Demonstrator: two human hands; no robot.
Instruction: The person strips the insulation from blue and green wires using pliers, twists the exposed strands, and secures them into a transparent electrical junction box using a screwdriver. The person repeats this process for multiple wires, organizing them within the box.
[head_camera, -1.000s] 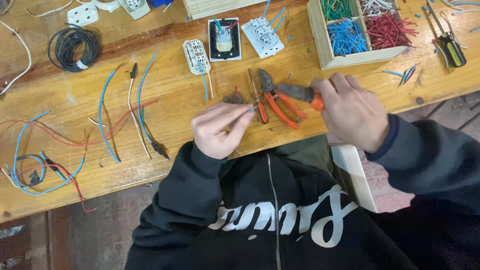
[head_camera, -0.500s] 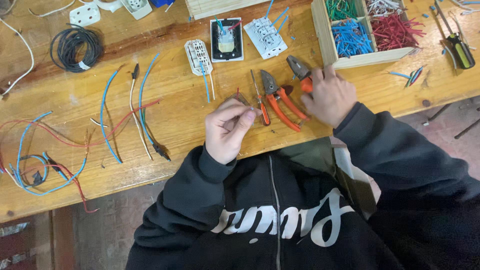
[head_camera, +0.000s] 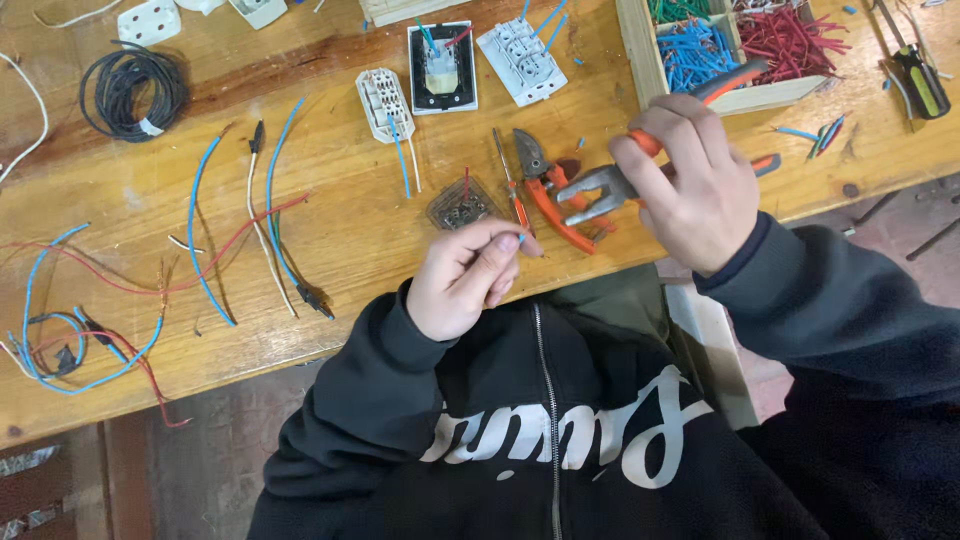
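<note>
now, from the head camera, the right hand (head_camera: 690, 190) is closed around the orange handles of a pair of pliers (head_camera: 640, 160), lifted off the desk near its front edge; the grey metal jaws point left and look nearly shut, and one handle's black-tipped end reaches up past the knuckles towards the wooden box (head_camera: 640, 60). the left hand (head_camera: 465, 280) is held just off the front edge of the desk, thumb and forefinger pinched on a short piece of thin wire (head_camera: 522, 238); only a small bluish tip shows past the fingertips, too small to tell more.

a second pair of orange-handled cutters (head_camera: 545, 190) lies on the desk just left of the held pliers, beside a slim red screwdriver (head_camera: 510, 185). a small dark switch module (head_camera: 460, 205) sits near the front edge, above the left hand. farther back lie a white socket insert (head_camera: 383, 103), a black-framed one (head_camera: 441, 65) and a white plate (head_camera: 522, 60). the wooden box at the back right corner holds blue and red wire offcuts. loose blue, red and white wires (head_camera: 200, 230) sprawl over the left half, with a black cable coil (head_camera: 133, 88) at the back left. the desk (head_camera: 330, 215) is worn, varnished wood planks; a dull reddish floor shows below its front edge.
</note>
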